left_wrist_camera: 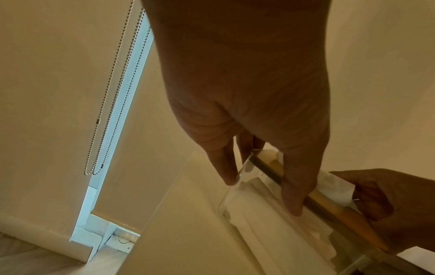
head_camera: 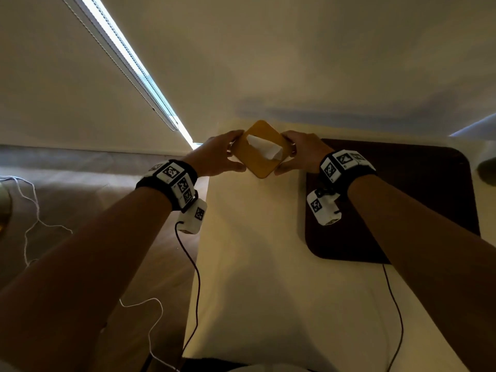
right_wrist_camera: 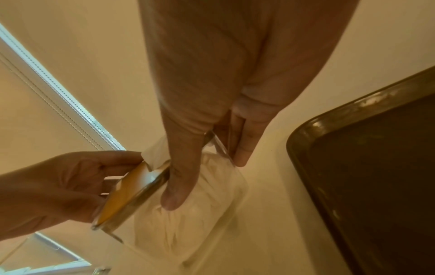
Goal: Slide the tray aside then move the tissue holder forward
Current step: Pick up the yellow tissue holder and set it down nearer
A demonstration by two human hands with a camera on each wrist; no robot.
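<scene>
Second step in hand, judging by layout: dark brown tray [head_camera: 418, 183] already off to the right side of the white desk [head_camera: 255, 264], right forearm crossing above it. Tissue holder [head_camera: 260, 149] at the far end of the desk, near the back edge, rotated diamond-wise to the viewer; yellow-orange lid, clear body, white tissue [head_camera: 265, 149] poking up through the top slot. Left hand [head_camera: 217, 154] gripping the holder's left side, right hand [head_camera: 300, 154] gripping its right side, fingers of both curled round the lid rim and clear walls. Wrist views confirm: left fingers [left_wrist_camera: 292, 195] down over the clear wall, right thumb [right_wrist_camera: 179, 182] pressed on the wall with fingers behind. Whether lifted or resting on the desk cannot be told. Next move probably calls for even two-handed pressure, drawing the holder along the bare desk strip left of the tray, keeping it level. Probably light and slippery walls, so firm hold at the rim.
</scene>
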